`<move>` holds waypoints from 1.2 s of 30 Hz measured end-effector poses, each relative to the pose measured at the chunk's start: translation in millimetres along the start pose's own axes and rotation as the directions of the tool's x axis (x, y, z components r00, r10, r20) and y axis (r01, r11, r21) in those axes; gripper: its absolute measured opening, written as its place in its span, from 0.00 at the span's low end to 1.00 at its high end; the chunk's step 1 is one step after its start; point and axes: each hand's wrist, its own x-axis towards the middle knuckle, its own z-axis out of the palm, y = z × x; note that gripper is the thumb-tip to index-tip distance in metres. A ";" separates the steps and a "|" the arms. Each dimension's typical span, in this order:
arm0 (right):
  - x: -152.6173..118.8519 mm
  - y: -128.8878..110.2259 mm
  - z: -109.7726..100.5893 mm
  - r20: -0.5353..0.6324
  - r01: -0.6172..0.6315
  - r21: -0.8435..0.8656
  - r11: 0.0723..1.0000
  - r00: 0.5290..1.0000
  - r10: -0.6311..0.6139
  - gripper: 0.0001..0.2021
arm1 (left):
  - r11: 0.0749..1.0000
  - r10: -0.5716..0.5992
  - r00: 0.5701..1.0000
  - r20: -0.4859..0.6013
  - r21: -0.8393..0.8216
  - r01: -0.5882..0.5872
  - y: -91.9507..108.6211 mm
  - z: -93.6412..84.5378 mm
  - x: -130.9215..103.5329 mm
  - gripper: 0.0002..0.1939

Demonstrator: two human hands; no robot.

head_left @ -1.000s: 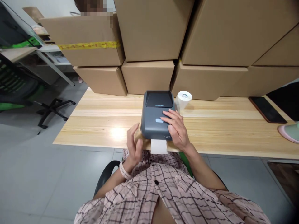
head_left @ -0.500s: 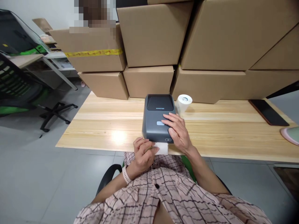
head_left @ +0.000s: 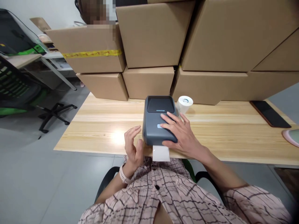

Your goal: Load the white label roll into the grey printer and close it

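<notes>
A dark grey label printer (head_left: 151,124) sits near the table's front edge. White label paper (head_left: 161,154) sticks out of its front and hangs past the edge. My right hand (head_left: 181,132) lies on the printer's top with fingers spread, a fingertip at the pale button (head_left: 159,126). Just left of the printer, my left hand (head_left: 134,143) is raised with fingers and thumb apart, holding nothing. Behind the printer's right side stands a white label roll (head_left: 184,104).
Stacked cardboard boxes (head_left: 154,37) line the back of the wooden table (head_left: 98,124). A phone (head_left: 271,113) lies at the right, near a pink-rimmed object (head_left: 291,137) cut by the frame. Beyond the boxes at upper left is another person (head_left: 93,12). An office chair (head_left: 21,84) stands left.
My left hand has let go of the label paper and moved left, its fingers opening. The paper reaches farther out. My right hand has spread flatter over the printer's top, its finger on the button.
</notes>
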 end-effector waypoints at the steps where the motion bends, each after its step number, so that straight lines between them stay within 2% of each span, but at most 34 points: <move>1: -5.6 2.6 1.0 -0.020 -0.043 0.069 0.997 0.999 0.044 0.30 | 0.996 -0.087 0.996 0.026 -0.025 0.088 -0.1 1.0 2.3 0.21; 4: -21.1 9.2 3.0 -0.086 -0.184 0.268 0.946 0.973 0.214 0.39 | 0.952 -0.271 0.957 0.105 -0.118 0.282 -0.4 1.1 10.2 0.24; 6: -22.8 12.4 2.9 -0.089 -0.230 0.365 0.902 0.956 0.280 0.42 | 0.929 -0.319 0.943 0.097 -0.167 0.331 -3.6 0.5 21.2 0.23; 8: -13.5 16.5 1.9 -0.107 -0.216 0.417 0.883 0.953 0.284 0.44 | 0.909 -0.357 0.931 0.076 -0.200 0.365 -11.2 2.2 39.6 0.22; 10: 6.3 23.4 0.3 -0.165 -0.158 0.424 0.892 0.955 0.247 0.43 | 0.888 -0.405 0.911 0.081 -0.201 0.413 -22.5 7.6 63.0 0.19; 12: 33.2 34.0 -2.2 -0.249 -0.086 0.404 0.911 0.948 0.200 0.42 | 0.863 -0.447 0.875 0.188 -0.167 0.477 -34.4 16.3 85.8 0.19; 13: 48.1 40.4 -4.0 -0.284 -0.066 0.385 0.921 0.941 0.186 0.41 | 0.845 -0.473 0.843 0.256 -0.139 0.516 -39.5 21.4 95.2 0.21; 16: 93.4 61.5 -11.7 -0.353 -0.120 0.298 0.947 0.908 0.226 0.40 | 0.795 -0.500 0.746 0.440 -0.109 0.597 -49.4 37.1 111.0 0.33; 18: 120.3 75.7 -18.4 -0.376 -0.205 0.259 0.944 0.879 0.294 0.41 | 0.778 -0.463 0.712 0.528 -0.143 0.612 -52.6 46.0 112.1 0.40; 21: 146.9 91.0 -29.8 -0.352 -0.283 0.281 0.917 0.858 0.373 0.44 | 0.784 -0.413 0.713 0.567 -0.177 0.595 -56.1 53.6 107.7 0.46; 24: 148.0 87.7 -40.7 -0.396 -0.274 0.209 0.939 0.854 0.337 0.43 | 0.823 -0.401 0.724 0.562 -0.126 0.554 -60.0 52.7 105.3 0.43; 25: 142.8 81.9 -43.0 -0.450 -0.259 0.151 0.954 0.841 0.300 0.41 | 0.847 -0.398 0.731 0.555 -0.085 0.525 -61.1 51.0 105.5 0.42; 27: 128.0 66.3 -43.7 -0.520 -0.232 0.042 0.972 0.826 0.220 0.29 | 0.888 -0.396 0.749 0.532 0.015 0.459 -62.7 47.1 106.8 0.42; 28: 120.3 58.4 -41.8 -0.481 -0.216 0.005 0.976 0.856 0.192 0.22 | 0.900 -0.394 0.753 0.527 0.056 0.433 -63.1 45.2 107.6 0.42; 29: 113.8 51.4 -38.3 -0.371 -0.195 -0.021 0.981 0.912 0.174 0.17 | 0.906 -0.392 0.751 0.530 0.079 0.417 -63.1 43.7 108.3 0.43; 30: 109.0 45.9 -33.6 -0.198 -0.169 -0.047 0.984 0.968 0.157 0.15 | 0.907 -0.390 0.746 0.540 0.084 0.413 -62.9 42.6 108.9 0.43; 31: 106.4 42.1 -28.0 0.023 -0.135 -0.088 0.987 0.990 0.137 0.15 | 0.905 -0.387 0.738 0.553 0.074 0.420 -62.4 41.9 109.2 0.43; 32: 105.8 40.0 -21.9 0.238 -0.092 -0.135 0.987 0.964 0.122 0.15 | 0.900 -0.386 0.730 0.564 0.056 0.433 -61.7 41.5 109.3 0.43; 33: 107.1 39.5 -15.8 0.406 -0.049 -0.179 0.983 0.906 0.119 0.15 | 0.892 -0.388 0.723 0.572 0.037 0.450 -60.9 41.4 109.3 0.43; 34: 109.8 40.3 -10.0 0.517 -0.011 -0.217 0.976 0.847 0.125 0.16 | 0.884 -0.390 0.716 0.579 0.017 0.467 -60.0 41.3 109.2 0.44; 36: 117.0 44.3 -0.7 0.619 0.039 -0.254 0.966 0.775 0.131 0.16 | 0.870 -0.379 0.707 0.598 -0.031 0.492 -57.9 41.0 109.6 0.43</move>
